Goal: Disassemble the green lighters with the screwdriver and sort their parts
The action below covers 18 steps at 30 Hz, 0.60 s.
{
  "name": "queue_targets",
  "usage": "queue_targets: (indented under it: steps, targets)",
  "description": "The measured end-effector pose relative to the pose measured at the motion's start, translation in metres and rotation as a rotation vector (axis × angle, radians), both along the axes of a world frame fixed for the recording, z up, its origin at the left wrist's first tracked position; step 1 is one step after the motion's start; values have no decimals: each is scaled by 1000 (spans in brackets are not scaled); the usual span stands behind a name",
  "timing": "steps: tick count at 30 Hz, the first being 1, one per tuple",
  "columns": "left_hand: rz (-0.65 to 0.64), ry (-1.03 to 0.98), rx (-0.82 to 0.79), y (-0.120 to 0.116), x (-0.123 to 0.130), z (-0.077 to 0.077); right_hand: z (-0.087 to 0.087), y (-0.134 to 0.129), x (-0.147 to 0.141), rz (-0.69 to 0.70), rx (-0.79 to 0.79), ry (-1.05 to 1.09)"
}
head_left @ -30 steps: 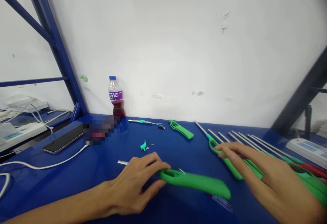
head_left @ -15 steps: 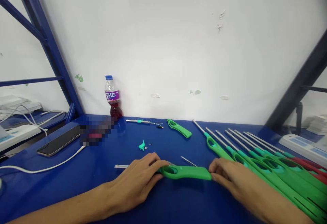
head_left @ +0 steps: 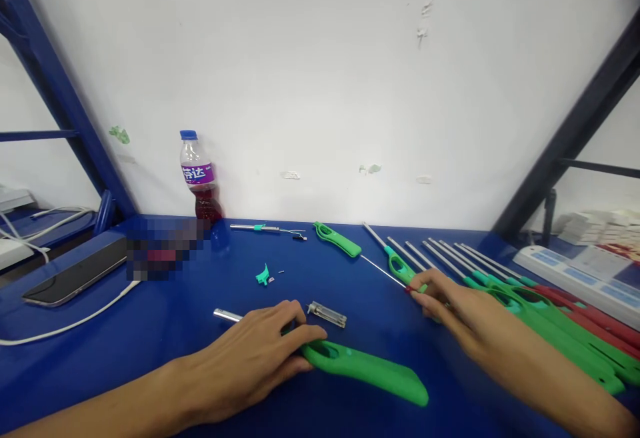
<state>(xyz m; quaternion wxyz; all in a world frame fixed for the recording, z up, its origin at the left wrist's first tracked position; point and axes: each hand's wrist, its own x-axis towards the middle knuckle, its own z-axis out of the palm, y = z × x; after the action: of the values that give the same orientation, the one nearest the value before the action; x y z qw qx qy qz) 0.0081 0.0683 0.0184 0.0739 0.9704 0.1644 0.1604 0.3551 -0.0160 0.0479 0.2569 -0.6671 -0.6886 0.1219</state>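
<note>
My left hand (head_left: 265,351) is closed around the front of a green gas lighter (head_left: 370,373) lying near the table's front. The lighter's metal tube (head_left: 227,316) sticks out left of my fingers, and its handle points right. Just behind it lies a clear fuel tank (head_left: 327,314). My right hand (head_left: 450,301) pinches a thin screwdriver (head_left: 384,271) at its red end, its shaft slanting up and left. Most of the screwdriver's handle is hidden by my fingers. A loose green handle shell (head_left: 339,239) lies just beyond the tip.
Several assembled lighters (head_left: 545,311), green and red, lie at the right beside a power strip (head_left: 580,285). A tube assembly (head_left: 265,228) and a teal trigger piece (head_left: 263,275) lie farther back. A bottle (head_left: 203,181) and a phone (head_left: 75,271) are at the left.
My right hand has left the lighter's handle end and moved up with the screwdriver. The handle has swung toward me, and the clear tank now shows behind it. The view has shifted.
</note>
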Motion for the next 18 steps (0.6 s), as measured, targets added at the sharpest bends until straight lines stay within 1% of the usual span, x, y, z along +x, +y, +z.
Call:
queue_targets:
  steps: [3, 5, 7, 10, 13, 15, 18]
  targets:
    - [7, -70, 33, -3, -1, 0, 18, -8, -2, -34, 134, -1]
    - [27, -72, 39, -5, -2, 1, 25, -13, -3, -69, 236, 7]
    - [39, -11, 27, -6, -2, 4, 30, -16, -5, -88, 337, 8]
    - [39, 85, 21, -6, -2, 6, 35, -21, -10, -67, 451, -2]
    - [64, 91, 14, -7, -3, 4, 41, -26, -22, -76, 555, 15]
    - [87, 87, 2, -7, -3, 2, 46, -28, -31, -95, 598, 40]
    - [114, 101, -19, -8, -3, -1, 50, -31, -42, -65, 553, 65]
